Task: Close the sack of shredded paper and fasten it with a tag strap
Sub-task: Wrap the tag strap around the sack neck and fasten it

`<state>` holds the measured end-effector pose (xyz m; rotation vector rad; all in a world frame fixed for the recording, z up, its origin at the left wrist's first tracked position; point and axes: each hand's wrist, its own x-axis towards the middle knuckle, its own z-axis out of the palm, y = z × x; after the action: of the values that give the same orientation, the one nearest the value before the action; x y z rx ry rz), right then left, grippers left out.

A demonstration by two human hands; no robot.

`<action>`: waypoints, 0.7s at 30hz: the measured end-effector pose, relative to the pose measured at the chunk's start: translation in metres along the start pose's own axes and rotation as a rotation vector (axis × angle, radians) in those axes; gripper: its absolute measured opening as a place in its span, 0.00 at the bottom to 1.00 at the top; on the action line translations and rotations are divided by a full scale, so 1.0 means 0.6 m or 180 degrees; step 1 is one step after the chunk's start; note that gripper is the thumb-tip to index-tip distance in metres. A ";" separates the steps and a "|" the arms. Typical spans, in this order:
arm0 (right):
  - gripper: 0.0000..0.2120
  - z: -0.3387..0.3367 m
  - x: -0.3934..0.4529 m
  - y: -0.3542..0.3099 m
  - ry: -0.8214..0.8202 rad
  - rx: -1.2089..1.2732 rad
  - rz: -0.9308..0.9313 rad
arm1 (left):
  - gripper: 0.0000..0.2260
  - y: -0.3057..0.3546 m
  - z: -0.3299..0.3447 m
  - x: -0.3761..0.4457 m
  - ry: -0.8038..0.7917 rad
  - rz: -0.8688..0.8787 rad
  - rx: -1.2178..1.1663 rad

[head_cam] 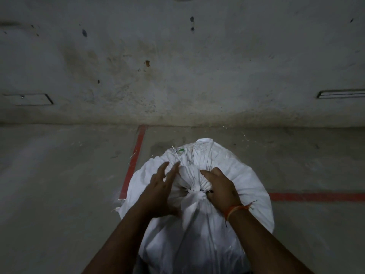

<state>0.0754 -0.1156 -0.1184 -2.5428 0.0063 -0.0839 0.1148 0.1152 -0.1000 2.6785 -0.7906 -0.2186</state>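
While my right hand (219, 186) clamps the sack (246, 186) neck at 3 o'clock, my left hand (162, 184), fingers spread, must next cinch the barely visible dark strap (209, 191).

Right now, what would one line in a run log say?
sack: neck gathered, dark strap around it | right hand: gripping neck | left hand: open beside neck | floor: paper shreds

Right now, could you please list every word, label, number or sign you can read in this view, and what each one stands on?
None can be read.
The white sack shows a small green mark near its top: too small and blurred to read.
The red floor lines carry no lettering.
The wall bears only stains.
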 end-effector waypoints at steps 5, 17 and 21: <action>0.33 -0.001 -0.003 -0.004 -0.0073 -0.0132 0.0075 | 0.70 0.018 0.042 0.018 0.0062 -0.0243 -0.0233; 0.35 0.027 0.004 0.033 0.0016 0.0005 0.0025 | 0.40 0.017 0.104 0.041 0.0860 -0.0577 -0.0419; 0.35 0.035 0.022 0.050 0.0147 0.0120 -0.0027 | 0.30 0.001 0.111 0.064 0.0980 -0.0536 -0.0527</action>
<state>0.0902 -0.1288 -0.1521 -2.5027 0.0119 -0.1446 0.1307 0.0749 -0.1635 2.5361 -0.4341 0.0850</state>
